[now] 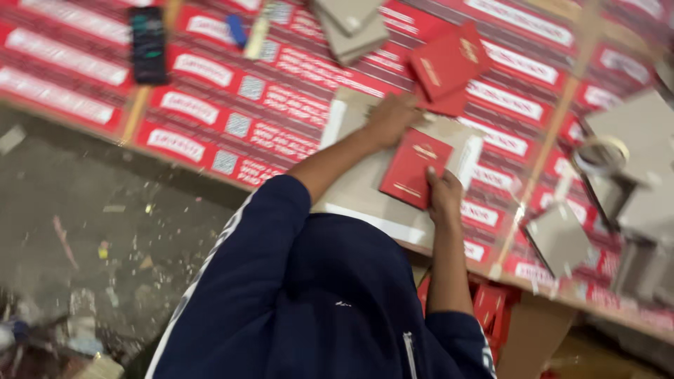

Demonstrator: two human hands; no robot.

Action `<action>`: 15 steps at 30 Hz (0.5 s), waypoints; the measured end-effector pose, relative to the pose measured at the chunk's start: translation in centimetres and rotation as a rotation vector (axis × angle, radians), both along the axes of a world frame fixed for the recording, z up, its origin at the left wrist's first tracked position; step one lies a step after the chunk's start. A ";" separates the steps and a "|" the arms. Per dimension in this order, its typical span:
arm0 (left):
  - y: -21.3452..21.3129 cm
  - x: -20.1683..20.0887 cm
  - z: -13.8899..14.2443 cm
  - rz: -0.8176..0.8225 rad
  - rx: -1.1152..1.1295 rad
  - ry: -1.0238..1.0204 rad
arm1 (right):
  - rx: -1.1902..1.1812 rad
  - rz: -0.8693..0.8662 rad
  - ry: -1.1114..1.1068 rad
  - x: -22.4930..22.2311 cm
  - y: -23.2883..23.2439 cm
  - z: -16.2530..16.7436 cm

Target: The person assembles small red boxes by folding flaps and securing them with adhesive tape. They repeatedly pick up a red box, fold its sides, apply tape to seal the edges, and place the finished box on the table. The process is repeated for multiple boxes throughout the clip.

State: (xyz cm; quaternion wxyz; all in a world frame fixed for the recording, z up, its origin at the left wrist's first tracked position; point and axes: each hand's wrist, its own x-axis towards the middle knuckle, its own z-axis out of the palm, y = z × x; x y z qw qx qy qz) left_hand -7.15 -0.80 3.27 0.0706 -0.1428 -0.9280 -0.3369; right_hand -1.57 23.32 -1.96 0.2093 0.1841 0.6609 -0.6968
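the left hand (392, 118) lies flat on a big grey board (365, 189), with the fingers spread out and pressing down. it does not hold anything. the picture is a bit blurry here, so the fingertips are hard to see.

the right hand (444, 196) is at the lower right corner of a red cover (414, 168). the fingers are bent and touch the edge of the red cover, and it looks like a light pinch, but i cannot tell for sure because of the blur. the red cover lies flat on the grey board, between the two hands. it has small gold marks on it.

both arms come out of dark blue sleeves (267, 281) with a white stripe. the person leans over the table (232, 98).

just past the left hand there are more red covers (449, 67) in a small pile, a little way up the table. near the top edge lies a stack of grey boards (351, 28). the table top is covered with red and white printed sheets.

far to the left on the table lies a dark flat thing (148, 43) like a remote or phone. near it is a small blue thing (237, 31).

on the right side is a roll of tape (600, 154), and close by are more grey pieces (558, 238).

under the table edge is a grey floor (105, 224) with little bits of scrap on it. below the right arm there is something red (495, 309) under the table.
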 end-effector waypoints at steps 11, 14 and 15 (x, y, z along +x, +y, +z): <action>0.3 13.2 -0.5 -0.513 -0.219 0.006 | -0.029 -0.094 0.039 1.0 -1.6 1.1; -0.5 15.9 0.1 -0.518 -0.131 -0.143 | -0.089 -0.108 0.062 0.9 -1.9 1.9; -0.4 15.9 0.0 -0.467 -0.072 -0.210 | -0.095 -0.100 0.060 0.9 -1.9 2.2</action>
